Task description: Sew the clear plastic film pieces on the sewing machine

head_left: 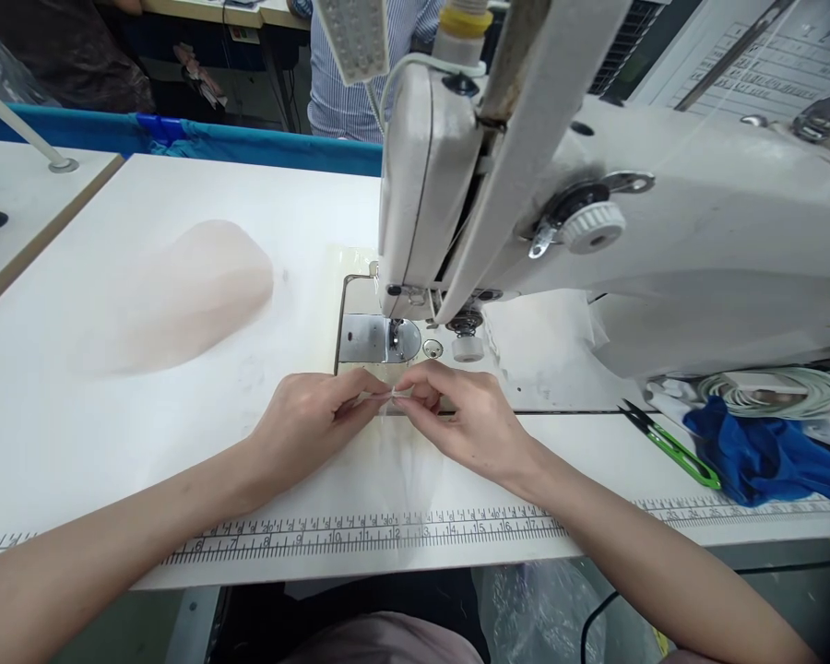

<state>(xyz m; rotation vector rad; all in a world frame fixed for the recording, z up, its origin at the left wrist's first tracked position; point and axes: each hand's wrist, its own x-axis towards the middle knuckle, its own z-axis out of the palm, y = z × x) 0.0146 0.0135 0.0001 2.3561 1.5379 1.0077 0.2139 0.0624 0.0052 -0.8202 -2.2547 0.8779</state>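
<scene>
Just in front of the sewing machine's needle plate [370, 339], both hands meet with fingertips almost touching. My left hand [311, 420] is closed in a pinch, thumb against forefinger. My right hand [467, 415] pinches the same way, facing it. Between them is a small bit of thin, sheer whitish fabric [399, 452], which seems to hang toward the table edge; its outline is hard to make out. The white sewing machine [429, 175] stands right behind, its presser foot [394, 334] above the plate. A sheer beige piece of fabric [214, 286] lies flat to the left.
Green thread snips [674, 449] lie at the right beside a blue cloth [767, 452] and a coiled pale cord [775, 392]. A printed ruler [332, 539] runs along the front edge. Beyond the blue fabric border [269, 148] stands a person in a striped shirt [342, 97].
</scene>
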